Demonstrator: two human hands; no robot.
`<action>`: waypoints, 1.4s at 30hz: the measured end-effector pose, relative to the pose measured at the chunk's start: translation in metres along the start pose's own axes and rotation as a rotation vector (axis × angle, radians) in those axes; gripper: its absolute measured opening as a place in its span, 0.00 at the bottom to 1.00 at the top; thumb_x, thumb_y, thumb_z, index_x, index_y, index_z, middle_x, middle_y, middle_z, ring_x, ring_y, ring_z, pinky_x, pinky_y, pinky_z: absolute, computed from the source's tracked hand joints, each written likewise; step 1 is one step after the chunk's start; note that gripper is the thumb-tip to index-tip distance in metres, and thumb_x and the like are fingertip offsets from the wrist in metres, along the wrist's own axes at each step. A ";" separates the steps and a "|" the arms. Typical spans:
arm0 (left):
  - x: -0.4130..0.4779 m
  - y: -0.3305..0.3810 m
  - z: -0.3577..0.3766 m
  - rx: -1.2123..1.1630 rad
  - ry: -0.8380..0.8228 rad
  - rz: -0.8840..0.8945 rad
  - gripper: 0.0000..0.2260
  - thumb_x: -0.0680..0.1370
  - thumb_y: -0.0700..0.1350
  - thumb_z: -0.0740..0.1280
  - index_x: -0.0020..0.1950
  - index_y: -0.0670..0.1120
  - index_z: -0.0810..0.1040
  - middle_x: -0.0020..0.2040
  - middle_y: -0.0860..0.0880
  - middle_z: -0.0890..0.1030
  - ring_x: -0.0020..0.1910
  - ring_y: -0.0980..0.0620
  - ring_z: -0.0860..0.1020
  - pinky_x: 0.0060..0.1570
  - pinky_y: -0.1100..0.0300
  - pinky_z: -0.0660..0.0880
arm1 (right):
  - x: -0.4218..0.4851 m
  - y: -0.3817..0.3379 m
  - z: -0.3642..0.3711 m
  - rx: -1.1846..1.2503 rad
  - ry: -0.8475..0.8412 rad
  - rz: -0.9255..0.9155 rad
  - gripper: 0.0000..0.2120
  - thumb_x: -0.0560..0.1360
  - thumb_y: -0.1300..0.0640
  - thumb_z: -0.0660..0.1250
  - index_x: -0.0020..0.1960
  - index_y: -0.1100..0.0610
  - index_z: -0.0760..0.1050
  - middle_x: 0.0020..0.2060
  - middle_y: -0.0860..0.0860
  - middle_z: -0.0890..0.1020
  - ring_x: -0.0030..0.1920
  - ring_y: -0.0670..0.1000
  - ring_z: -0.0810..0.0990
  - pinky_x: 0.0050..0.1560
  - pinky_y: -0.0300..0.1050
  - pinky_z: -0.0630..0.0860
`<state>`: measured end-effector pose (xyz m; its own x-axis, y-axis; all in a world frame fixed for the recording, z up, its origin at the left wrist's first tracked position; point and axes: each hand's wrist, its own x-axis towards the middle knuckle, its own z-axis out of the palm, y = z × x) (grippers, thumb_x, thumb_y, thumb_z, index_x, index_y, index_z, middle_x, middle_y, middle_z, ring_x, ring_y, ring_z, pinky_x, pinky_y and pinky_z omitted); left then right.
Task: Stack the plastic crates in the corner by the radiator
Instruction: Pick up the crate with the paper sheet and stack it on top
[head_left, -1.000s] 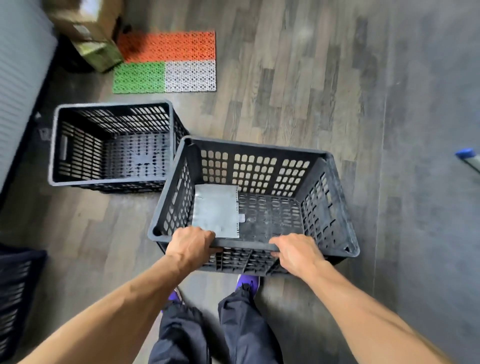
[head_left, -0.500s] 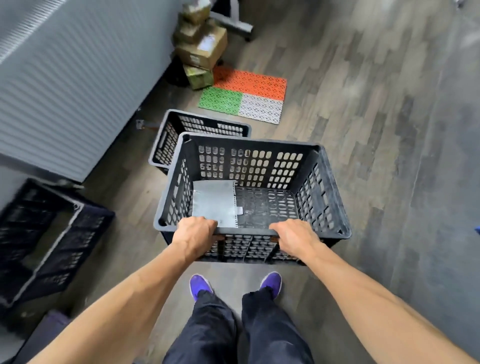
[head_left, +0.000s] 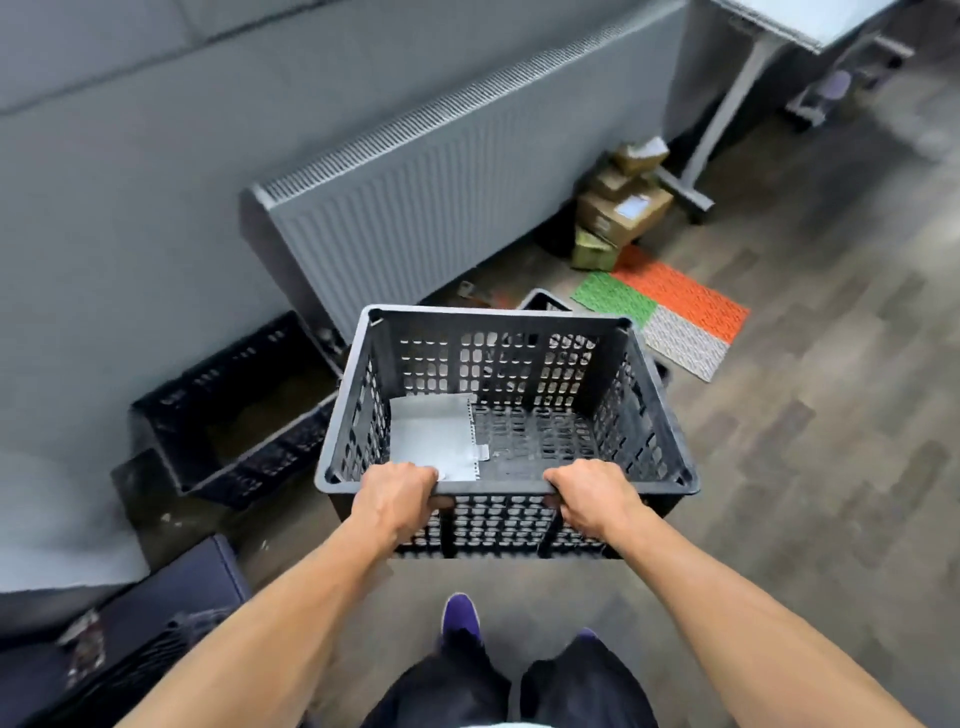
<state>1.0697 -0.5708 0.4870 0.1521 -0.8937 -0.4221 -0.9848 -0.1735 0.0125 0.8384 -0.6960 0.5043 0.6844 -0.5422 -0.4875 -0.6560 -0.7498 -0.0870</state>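
Since earlier we turned left, so the radiator (head_left: 441, 208) filled the upper centre. Our left hand (head_left: 397, 499) and right hand (head_left: 592, 496) each gripped the near rim of the black plastic crate (head_left: 498, 313) at mid-frame, grey sheet (head_left: 431, 436) inside. A second crate (head_left: 234, 379) sat centre left, beside the radiator's end.

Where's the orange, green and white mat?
In the head view the mat lies on the floor, right of centre, just past the far right corner of the carried crate, beside the cardboard boxes by the radiator.
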 end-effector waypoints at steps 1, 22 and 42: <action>-0.005 -0.013 0.000 -0.025 -0.002 -0.033 0.22 0.78 0.67 0.57 0.46 0.50 0.76 0.42 0.49 0.84 0.43 0.45 0.83 0.45 0.53 0.79 | 0.011 -0.010 -0.007 -0.019 0.000 -0.034 0.04 0.76 0.57 0.62 0.50 0.52 0.74 0.47 0.54 0.83 0.51 0.59 0.82 0.46 0.51 0.76; -0.006 -0.162 -0.039 -0.236 -0.109 -0.609 0.02 0.77 0.43 0.63 0.48 0.47 0.74 0.46 0.47 0.82 0.47 0.46 0.80 0.49 0.51 0.76 | 0.240 -0.120 -0.129 -0.230 -0.043 -0.575 0.09 0.79 0.50 0.61 0.50 0.54 0.76 0.47 0.54 0.84 0.50 0.59 0.82 0.49 0.49 0.78; -0.021 -0.285 -0.007 -0.390 -0.094 -0.804 0.05 0.78 0.45 0.65 0.52 0.46 0.78 0.48 0.47 0.83 0.48 0.46 0.81 0.51 0.51 0.73 | 0.347 -0.250 -0.151 -0.368 -0.060 -0.714 0.10 0.80 0.49 0.61 0.50 0.54 0.77 0.46 0.53 0.85 0.46 0.58 0.84 0.47 0.50 0.79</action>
<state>1.3482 -0.5056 0.4986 0.7587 -0.4069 -0.5087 -0.4823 -0.8758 -0.0189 1.2880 -0.7536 0.4878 0.8739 0.1289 -0.4686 0.0877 -0.9902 -0.1088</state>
